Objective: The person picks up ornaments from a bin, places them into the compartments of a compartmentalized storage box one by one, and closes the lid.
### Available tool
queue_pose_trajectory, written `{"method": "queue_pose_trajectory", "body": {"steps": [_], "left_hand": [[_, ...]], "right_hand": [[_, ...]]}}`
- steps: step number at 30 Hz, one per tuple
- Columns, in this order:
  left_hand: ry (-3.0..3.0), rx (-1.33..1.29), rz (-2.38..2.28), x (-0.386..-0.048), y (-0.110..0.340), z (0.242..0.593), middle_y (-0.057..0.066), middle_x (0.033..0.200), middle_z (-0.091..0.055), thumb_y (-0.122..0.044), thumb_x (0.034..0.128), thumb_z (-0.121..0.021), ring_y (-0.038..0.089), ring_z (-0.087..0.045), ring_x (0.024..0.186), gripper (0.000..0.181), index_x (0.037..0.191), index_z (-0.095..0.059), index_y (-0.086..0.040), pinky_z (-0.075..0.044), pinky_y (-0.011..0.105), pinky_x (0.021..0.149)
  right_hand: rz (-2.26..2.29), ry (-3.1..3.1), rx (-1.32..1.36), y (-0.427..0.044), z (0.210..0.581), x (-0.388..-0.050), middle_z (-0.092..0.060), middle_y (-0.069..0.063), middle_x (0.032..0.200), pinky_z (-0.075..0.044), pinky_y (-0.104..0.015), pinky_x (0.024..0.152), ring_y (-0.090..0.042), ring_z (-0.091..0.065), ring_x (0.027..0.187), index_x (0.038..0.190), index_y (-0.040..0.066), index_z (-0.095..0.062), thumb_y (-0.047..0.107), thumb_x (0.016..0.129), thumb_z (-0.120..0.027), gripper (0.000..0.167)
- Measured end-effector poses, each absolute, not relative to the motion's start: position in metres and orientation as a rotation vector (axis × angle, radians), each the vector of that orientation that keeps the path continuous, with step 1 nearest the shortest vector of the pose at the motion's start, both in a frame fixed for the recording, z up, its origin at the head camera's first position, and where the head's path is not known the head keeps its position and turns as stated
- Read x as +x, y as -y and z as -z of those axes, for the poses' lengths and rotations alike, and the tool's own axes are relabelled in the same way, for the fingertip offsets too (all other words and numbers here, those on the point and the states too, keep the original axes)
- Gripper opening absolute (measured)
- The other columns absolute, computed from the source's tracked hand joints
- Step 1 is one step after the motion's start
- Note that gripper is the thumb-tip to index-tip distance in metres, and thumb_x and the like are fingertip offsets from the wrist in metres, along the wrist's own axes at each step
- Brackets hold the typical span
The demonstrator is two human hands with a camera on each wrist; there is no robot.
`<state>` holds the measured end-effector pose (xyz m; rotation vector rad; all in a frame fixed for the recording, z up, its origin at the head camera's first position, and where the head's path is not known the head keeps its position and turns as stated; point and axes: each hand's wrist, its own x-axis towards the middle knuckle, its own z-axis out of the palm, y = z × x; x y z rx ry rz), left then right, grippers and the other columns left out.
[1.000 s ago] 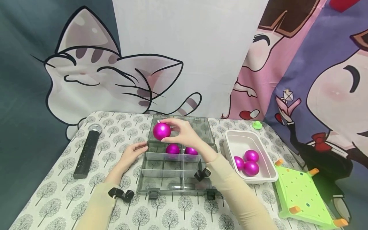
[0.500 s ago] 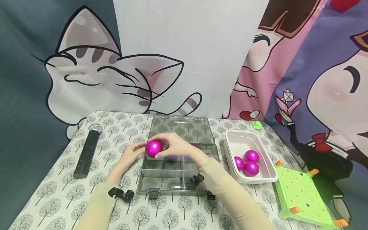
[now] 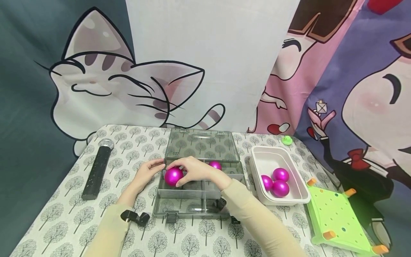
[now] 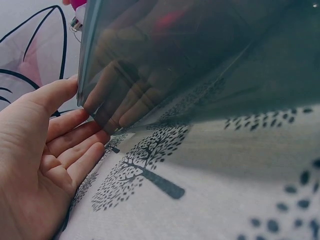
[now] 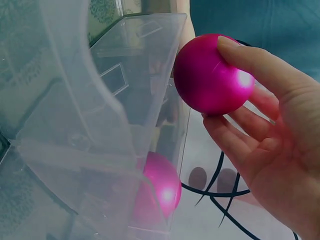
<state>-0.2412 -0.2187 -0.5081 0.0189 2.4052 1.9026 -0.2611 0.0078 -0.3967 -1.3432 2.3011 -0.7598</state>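
Note:
My right hand (image 3: pixel 196 169) pinches a shiny magenta ball (image 3: pixel 173 177) between thumb and fingers, over the left middle compartment of a transparent grey divided box (image 3: pixel 192 194). In the right wrist view the held ball (image 5: pixel 212 75) is beside the clear dividers, and a second magenta ball (image 5: pixel 164 192) shows through the plastic. Another magenta ball (image 3: pixel 215 165) sits in the box's back row; my right hand covers part of that row. My left hand (image 3: pixel 147 175) touches the box's left side near the hinge; its fingers (image 4: pixel 75 147) are loosely extended against the wall (image 4: pixel 210 60).
The box's lid (image 3: pixel 202 144) lies folded back behind it. To the right, a white tub (image 3: pixel 259 171) holds three magenta balls. Beyond are a green pegged stand (image 3: pixel 338 217) and a small green duck (image 3: pixel 287 140). A black microphone (image 3: pixel 96 173) lies at left.
My right hand has brought the magenta ball down and toward me, from above the back of the box to the left middle compartment. The left hand stays against the box's side.

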Motion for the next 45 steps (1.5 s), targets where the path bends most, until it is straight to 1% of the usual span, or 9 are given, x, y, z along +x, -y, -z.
{"method": "queue_pose_trajectory", "body": {"steps": [2,8,12,15,20,28,33,39,45], "left_hand": [[-2.403,0.024,-1.901,-0.2408,0.2191,0.5082,0.025,0.141,-0.052,-0.03,0.0956,-0.063,0.04,-0.05,0.131,0.058,0.14,-0.048,0.003,-0.038,0.052,0.113],[-2.406,0.037,-1.897,-0.2415,0.2199,0.509,0.025,0.141,-0.051,-0.03,0.0956,-0.063,0.04,-0.05,0.131,0.058,0.141,-0.047,0.003,-0.037,0.053,0.113],[-2.412,0.041,-1.892,-0.2414,0.22,0.5089,0.026,0.142,-0.051,-0.03,0.0956,-0.063,0.041,-0.05,0.131,0.058,0.141,-0.047,0.003,-0.037,0.053,0.113],[-2.418,0.041,-1.887,-0.2412,0.2201,0.5087,0.026,0.142,-0.05,-0.03,0.0959,-0.063,0.041,-0.049,0.131,0.058,0.141,-0.047,0.003,-0.038,0.053,0.112],[-2.43,0.042,-1.881,-0.2417,0.2193,0.5085,0.026,0.142,-0.051,-0.03,0.0961,-0.062,0.041,-0.05,0.131,0.058,0.141,-0.047,0.003,-0.038,0.053,0.112],[-2.44,0.049,-1.872,-0.2425,0.2209,0.5114,0.026,0.142,-0.05,-0.032,0.0967,-0.061,0.041,-0.049,0.131,0.058,0.141,-0.047,0.003,-0.037,0.054,0.113],[-2.436,0.05,-1.876,-0.2429,0.2214,0.5125,0.026,0.142,-0.05,-0.032,0.0968,-0.061,0.041,-0.049,0.132,0.058,0.141,-0.047,0.003,-0.037,0.053,0.113],[-2.436,0.056,-1.886,-0.2427,0.221,0.5121,0.026,0.142,-0.05,-0.031,0.0969,-0.061,0.04,-0.047,0.133,0.058,0.141,-0.047,0.003,-0.035,0.053,0.114],[-2.432,0.061,-1.897,-0.2428,0.2214,0.512,0.026,0.142,-0.05,-0.03,0.0971,-0.061,0.04,-0.045,0.135,0.057,0.141,-0.047,0.004,-0.034,0.054,0.115]], "right_hand": [[0.745,-2.303,-1.339,-0.0071,0.3978,-0.261,-0.063,-0.006,0.133,-0.052,-0.017,0.09,-0.017,-0.064,0.112,0.131,0.008,-0.06,0.016,0.076,-0.084,0.061],[0.676,-2.311,-1.328,-0.0046,0.4004,-0.26,-0.064,-0.005,0.131,-0.054,-0.021,0.089,-0.016,-0.065,0.107,0.13,0.01,-0.061,0.015,0.075,-0.085,0.061],[0.628,-2.331,-1.361,-0.0032,0.4026,-0.2597,-0.061,-0.006,0.133,-0.052,-0.018,0.089,-0.017,-0.061,0.113,0.13,0.01,-0.061,0.015,0.075,-0.085,0.06],[0.583,-2.359,-1.389,-0.0027,0.4036,-0.2592,-0.059,-0.007,0.131,-0.049,-0.017,0.09,-0.018,-0.059,0.115,0.13,0.01,-0.061,0.017,0.075,-0.085,0.06],[0.526,-2.383,-1.395,-0.0021,0.4056,-0.2595,-0.059,-0.006,0.13,-0.047,-0.02,0.095,-0.017,-0.057,0.115,0.131,0.011,-0.061,0.018,0.076,-0.085,0.061],[0.51,-2.374,-1.38,-0.0009,0.4026,-0.2561,-0.059,-0.006,0.131,-0.048,-0.022,0.096,-0.019,-0.057,0.117,0.131,0.011,-0.061,0.016,0.077,-0.084,0.059],[0.513,-2.372,-1.358,0.0002,0.4034,-0.2561,-0.06,-0.006,0.131,-0.049,-0.021,0.095,-0.018,-0.058,0.116,0.131,0.012,-0.061,0.017,0.077,-0.084,0.059],[0.53,-2.364,-1.35,-0.0002,0.4034,-0.2568,-0.061,-0.004,0.13,-0.049,-0.018,0.09,-0.017,-0.059,0.113,0.129,0.012,-0.062,0.016,0.078,-0.083,0.055],[0.555,-2.344,-1.365,-0.0009,0.4033,-0.2577,-0.061,-0.005,0.131,-0.05,-0.022,0.092,-0.022,-0.058,0.118,0.128,0.011,-0.062,0.014,0.082,-0.079,0.05]]}}
